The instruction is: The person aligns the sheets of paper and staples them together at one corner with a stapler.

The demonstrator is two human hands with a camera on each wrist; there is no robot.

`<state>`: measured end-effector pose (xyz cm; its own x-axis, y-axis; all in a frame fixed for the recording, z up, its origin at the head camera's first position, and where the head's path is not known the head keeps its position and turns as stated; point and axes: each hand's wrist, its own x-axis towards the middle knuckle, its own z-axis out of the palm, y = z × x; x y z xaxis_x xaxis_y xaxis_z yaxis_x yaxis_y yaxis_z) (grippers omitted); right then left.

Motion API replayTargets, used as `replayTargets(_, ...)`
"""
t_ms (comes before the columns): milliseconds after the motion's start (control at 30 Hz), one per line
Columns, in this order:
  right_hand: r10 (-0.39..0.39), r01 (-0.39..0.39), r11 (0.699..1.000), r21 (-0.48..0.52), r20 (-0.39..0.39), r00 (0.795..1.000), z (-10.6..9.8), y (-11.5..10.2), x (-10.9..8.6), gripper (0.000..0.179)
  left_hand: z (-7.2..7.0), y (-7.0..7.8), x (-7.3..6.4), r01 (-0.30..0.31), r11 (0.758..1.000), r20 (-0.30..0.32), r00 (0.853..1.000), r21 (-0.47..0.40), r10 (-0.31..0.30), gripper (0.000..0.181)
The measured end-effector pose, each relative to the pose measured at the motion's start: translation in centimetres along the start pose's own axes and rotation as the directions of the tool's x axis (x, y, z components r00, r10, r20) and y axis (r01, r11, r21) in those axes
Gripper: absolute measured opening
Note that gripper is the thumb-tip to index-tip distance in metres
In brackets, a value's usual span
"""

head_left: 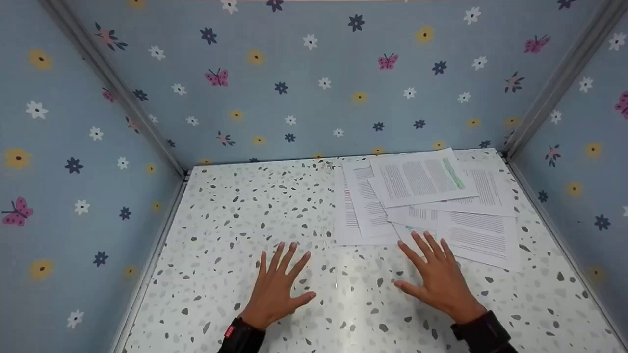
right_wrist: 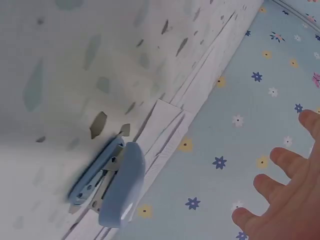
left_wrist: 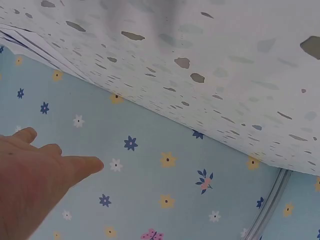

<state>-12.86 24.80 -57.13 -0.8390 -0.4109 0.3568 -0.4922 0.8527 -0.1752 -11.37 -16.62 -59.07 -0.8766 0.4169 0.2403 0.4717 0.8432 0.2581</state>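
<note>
Left hand (head_left: 275, 290) and right hand (head_left: 440, 282) released, fingers spread above table (head_left: 245, 211); papers (head_left: 424, 181) just ahead of right hand, stapler (right_wrist: 125, 185) near papers.

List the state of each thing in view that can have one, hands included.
Left hand: open, fingers spread, holding nothing.
Right hand: open, fingers spread, holding nothing.
Printed sheets: loosely spread and overlapping; whether any are fastened cannot be told.
Top sheet: flat, marked green near one edge.
Light-blue stapler: not held; whether loaded cannot be told.
</note>
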Motion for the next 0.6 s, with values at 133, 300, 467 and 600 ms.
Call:
replayTargets(133, -0.001, 0.0, 1.0, -0.018, -0.067, 0.998, -1.4, 1.0, 3.1, 0.086, -0.3, -0.1, 0.2, 0.013, 1.0, -0.005, 1.0, -0.009, -0.013, 0.085)
replayTargets(300, 0.033, -0.036, 0.999, -0.021, -0.108, 0.994, -3.8, 3.2, 9.0, 0.084, -0.7, -0.4, 0.0, 0.027, 1.0, -0.031, 0.999, 0.004, -0.027, 0.085)
replayTargets(467, 0.117, -0.12, 0.992, -0.04, -0.079, 0.99, -4.4, 5.9, 15.1, 0.083, -1.0, -0.6, -0.7, 0.061, 0.998, -0.032, 0.998, 0.008, -0.061, 0.084)
replayTargets(600, 0.194, -0.197, 0.979, -0.054, -0.057, 0.979, -3.0, 8.7, 18.4, 0.083, -1.4, -0.6, -0.9, 0.083, 0.997, -0.034, 0.996, 0.005, -0.083, 0.084)
